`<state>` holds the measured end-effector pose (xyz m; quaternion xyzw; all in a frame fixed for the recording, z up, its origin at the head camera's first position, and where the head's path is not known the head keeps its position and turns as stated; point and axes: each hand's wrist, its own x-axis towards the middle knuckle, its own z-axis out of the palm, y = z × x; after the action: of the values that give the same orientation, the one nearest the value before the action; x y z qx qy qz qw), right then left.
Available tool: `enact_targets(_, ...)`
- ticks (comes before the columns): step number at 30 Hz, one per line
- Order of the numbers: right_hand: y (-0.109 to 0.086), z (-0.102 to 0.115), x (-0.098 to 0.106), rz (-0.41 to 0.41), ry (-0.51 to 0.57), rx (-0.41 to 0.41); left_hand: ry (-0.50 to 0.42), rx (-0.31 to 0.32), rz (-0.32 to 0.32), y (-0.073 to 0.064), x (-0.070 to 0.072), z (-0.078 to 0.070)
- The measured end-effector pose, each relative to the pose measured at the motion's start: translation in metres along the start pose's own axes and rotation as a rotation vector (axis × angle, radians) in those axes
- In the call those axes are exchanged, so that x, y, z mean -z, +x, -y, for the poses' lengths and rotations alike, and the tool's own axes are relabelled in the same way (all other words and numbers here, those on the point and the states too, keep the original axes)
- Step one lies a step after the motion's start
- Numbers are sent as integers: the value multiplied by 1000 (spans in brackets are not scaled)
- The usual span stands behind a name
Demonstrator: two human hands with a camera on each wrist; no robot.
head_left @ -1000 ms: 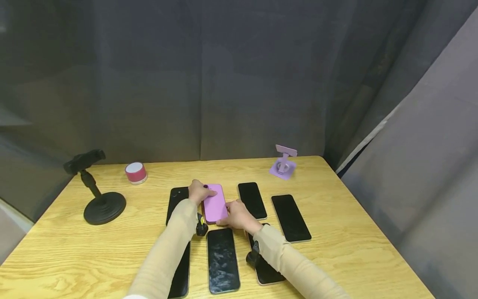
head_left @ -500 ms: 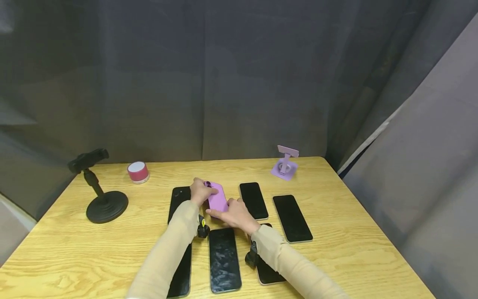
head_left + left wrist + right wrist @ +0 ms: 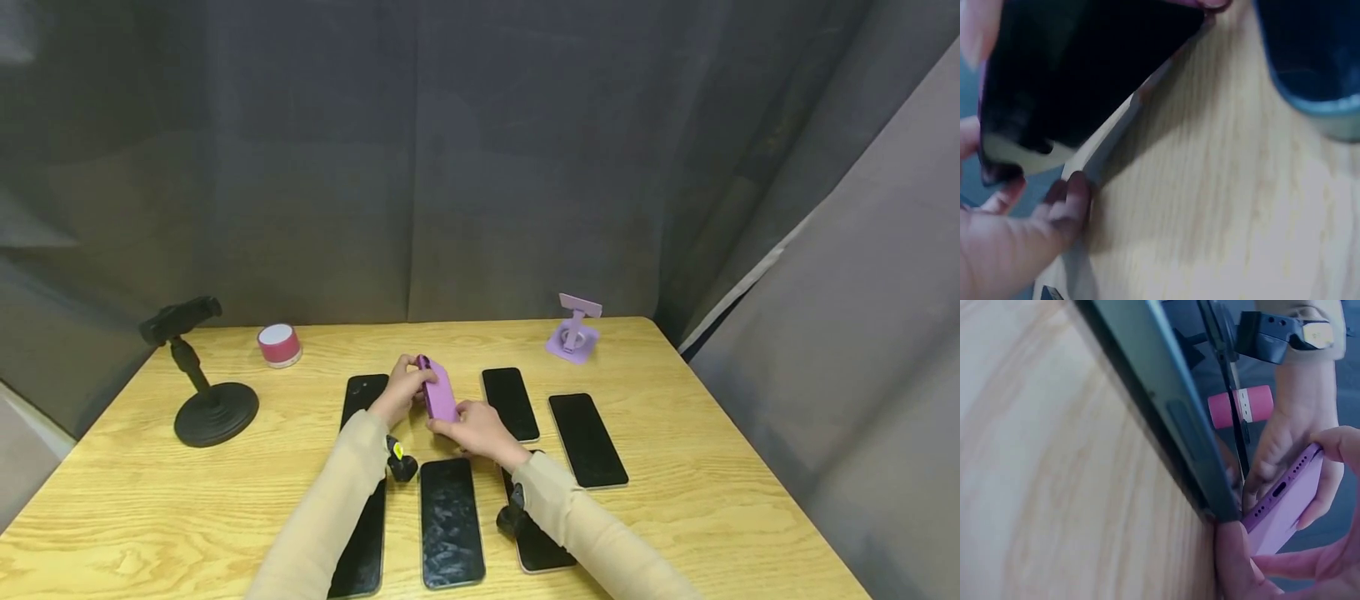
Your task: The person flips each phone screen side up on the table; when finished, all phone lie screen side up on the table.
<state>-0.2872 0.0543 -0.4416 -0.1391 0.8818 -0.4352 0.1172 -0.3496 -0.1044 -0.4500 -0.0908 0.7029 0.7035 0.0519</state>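
A purple smartphone [image 3: 441, 393] is held tilted above the wooden table, its back facing up toward the head view. My left hand [image 3: 401, 393] grips its upper left edge by the camera, thumb on the back. At the lower end, my right hand [image 3: 480, 429] pinches a corner. From the left wrist, the phone's dark screen [image 3: 1085, 69] shows over my left hand [image 3: 1016, 250]. The right wrist view catches its bottom edge with the charging port [image 3: 1280, 489], between the fingers of my right hand [image 3: 1329, 569].
Black phones lie around: one in front [image 3: 452, 525], one under my right wrist [image 3: 542, 542], two rightward [image 3: 510, 404] [image 3: 588, 442], more at left [image 3: 360, 542]. Behind stand a black phone stand [image 3: 213, 414], a pink-and-white cylinder [image 3: 279, 346] and a purple phone stand [image 3: 573, 337].
The purple phone lay flat on the table a second ago; both hands have raised and tilted it, so its left side edge now shows. The other phones have stayed put.
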Motion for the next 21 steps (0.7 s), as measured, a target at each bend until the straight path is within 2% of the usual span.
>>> enact_targets(3, -1, 0, 3, 24, 53, -27, -134, 19, 72, 1, 1, 1)
enact_targets(10, -3, 2, 7, 72, 98, -73, -342, 34, 231, -2, 6, 0)
enact_targets(13, -4, 2, 9, 95, 119, -81, -416, 39, 278, -4, 9, 0)
enact_targets(21, -8, 2, 17, 156, 160, -84, -490, 51, 367, -7, 12, -3)
